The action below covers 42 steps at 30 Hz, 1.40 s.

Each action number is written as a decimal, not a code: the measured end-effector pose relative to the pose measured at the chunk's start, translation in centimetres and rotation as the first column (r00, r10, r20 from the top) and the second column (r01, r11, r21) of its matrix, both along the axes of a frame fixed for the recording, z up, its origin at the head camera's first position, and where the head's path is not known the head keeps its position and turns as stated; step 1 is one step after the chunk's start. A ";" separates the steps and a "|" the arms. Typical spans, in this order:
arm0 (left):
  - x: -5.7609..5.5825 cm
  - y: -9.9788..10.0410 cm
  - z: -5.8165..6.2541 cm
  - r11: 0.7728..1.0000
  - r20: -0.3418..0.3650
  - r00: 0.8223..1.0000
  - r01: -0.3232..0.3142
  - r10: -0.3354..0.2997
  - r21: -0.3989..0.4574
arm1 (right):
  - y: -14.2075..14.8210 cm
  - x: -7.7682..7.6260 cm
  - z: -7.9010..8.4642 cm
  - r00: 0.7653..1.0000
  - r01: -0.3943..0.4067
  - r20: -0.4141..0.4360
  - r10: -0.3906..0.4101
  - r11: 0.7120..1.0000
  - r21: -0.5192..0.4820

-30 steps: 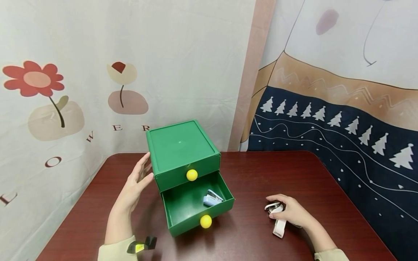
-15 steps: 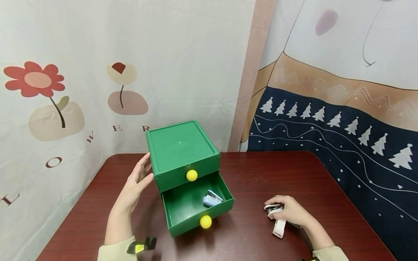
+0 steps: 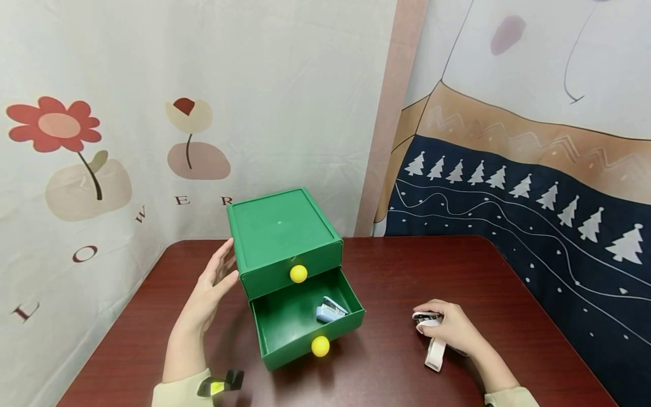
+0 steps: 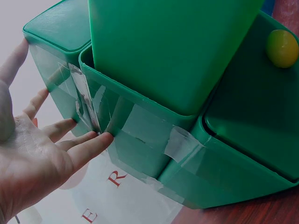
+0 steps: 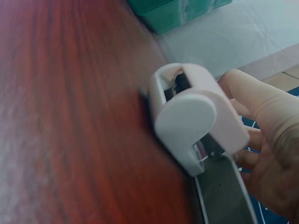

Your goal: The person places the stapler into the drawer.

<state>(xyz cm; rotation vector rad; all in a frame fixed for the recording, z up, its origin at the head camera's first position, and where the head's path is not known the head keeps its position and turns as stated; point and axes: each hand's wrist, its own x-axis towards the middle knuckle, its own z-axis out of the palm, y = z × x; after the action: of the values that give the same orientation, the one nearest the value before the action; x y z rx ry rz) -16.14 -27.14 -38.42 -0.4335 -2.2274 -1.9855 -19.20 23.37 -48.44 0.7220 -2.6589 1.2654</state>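
Note:
A green drawer unit (image 3: 280, 229) with yellow knobs stands at the table's middle left. Its middle drawer (image 3: 285, 322) is pulled out, and a light blue stapler (image 3: 330, 310) lies near that drawer's front right corner. With fingers spread, my left hand (image 3: 208, 291) touches the unit's left side, fingertips against the taped wall in the left wrist view. To the right on the table, my right hand (image 3: 455, 328) grips a white stapler (image 3: 434, 355), thumb on the near side. The right wrist view shows its white rounded end and long grey arm; the fingers partly hide it in the head view.
The dark red wooden table (image 3: 386, 271) runs back to a printed curtain (image 3: 285, 113). In the left wrist view, the unit's bottom drawer (image 4: 252, 112) is closed, below the pulled-out one. A dark blue curtain with white trees (image 3: 508, 209) hangs at right.
My right hand has shifted very slightly around the white stapler. The left hand, the drawer unit and the blue stapler have stayed put.

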 end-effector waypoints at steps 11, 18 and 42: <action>0.1 0.0 0.0 1.000 0.000 1.000 0.005 -0.005 0.007 | -1.8 0.3 2.3 0.995 0.007 -0.097 -0.010 0.999 -0.032; 0.0 0.1 0.1 1.000 -0.001 1.000 0.008 -0.008 0.005 | -3.5 0.7 4.3 0.980 -0.030 -0.200 0.016 0.998 -0.062; 0.1 0.0 0.2 1.000 0.014 1.000 0.012 -0.013 0.009 | -11.9 2.1 10.8 0.951 -0.239 -0.241 0.192 0.953 -0.185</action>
<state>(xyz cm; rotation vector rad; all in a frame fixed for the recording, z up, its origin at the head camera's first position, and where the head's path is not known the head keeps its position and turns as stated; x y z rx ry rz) -16.09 -27.10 -38.26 -0.4352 -2.2286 -2.0095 -17.14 11.48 -37.68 1.0742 -2.2753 1.4013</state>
